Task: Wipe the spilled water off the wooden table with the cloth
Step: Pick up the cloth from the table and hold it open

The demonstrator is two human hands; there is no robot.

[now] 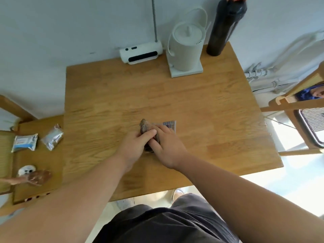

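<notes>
A brownish cloth (145,126) with a pale striped part (169,124) lies bunched near the middle of the wooden table (201,106). My left hand (135,146) grips the cloth's brown bunched end, thumb and fingers curled round it. My right hand (168,146) lies over the cloth beside the left, fingers spread and pressing down on it. Most of the cloth is hidden under both hands. No water is plainly visible on the wood.
At the table's far edge stand a white kettle on its base (185,48), a dark bottle (224,27) and a small white device (140,52). A lower wooden surface to the left holds two foil packets (52,136). A wooden chair (301,120) stands right.
</notes>
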